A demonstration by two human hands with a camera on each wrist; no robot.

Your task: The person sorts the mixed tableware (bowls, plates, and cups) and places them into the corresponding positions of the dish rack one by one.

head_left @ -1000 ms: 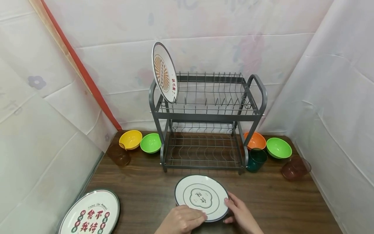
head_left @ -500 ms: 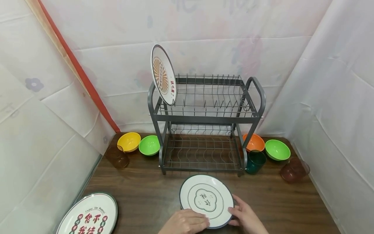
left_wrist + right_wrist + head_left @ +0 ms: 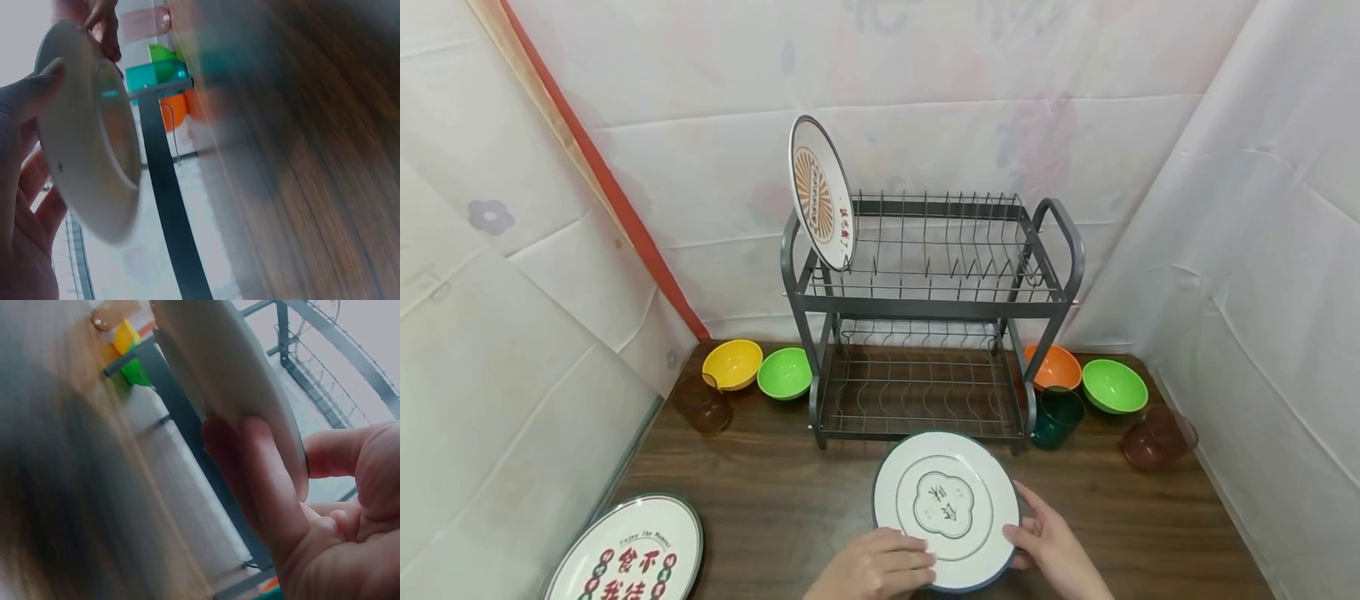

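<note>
"So, the hands first: what is their state?"

"Both are closed to the thickness of one round white plate (image 3: 945, 508). The left hand (image 3: 880, 567) grips its near-left edge, fingers over the upper face and thumb against the underside. The right hand (image 3: 1052, 546) pinches the right edge the other way about, thumb on top, fingers underneath."

"And the position of that plate?"

"Held tilted, clear of the tabletop (image 3: 767, 492), in front of the rack, its decorated face visible to the head camera. Both wrist views show the pale underside."

"Other items at the near side?"

"One lettered plate (image 3: 632, 550), lying face up at the left, its lower part outside the head view. It bears red characters and a green rim."

"Further back?"

"A dark two-tier rack (image 3: 925, 308). Near its right foot stands a teal cup (image 3: 1057, 417); further right, a reddish cup (image 3: 1157, 437). Well to the left is a brown cup (image 3: 702, 404)."

"Bowls?"

"Four. Left of the rack, a yellow bowl (image 3: 733, 365) and the left green bowl (image 3: 785, 374); to its right, an orange bowl (image 3: 1055, 368), partly hidden by a post, and the right green bowl (image 3: 1115, 387)."

"Upper tier?"

"A sunburst plate (image 3: 823, 192) leans at the left end."

"Rearmost?"

"A pale patterned cloth (image 3: 940, 67), with a red band (image 3: 625, 217) running diagonally at the left."
</note>
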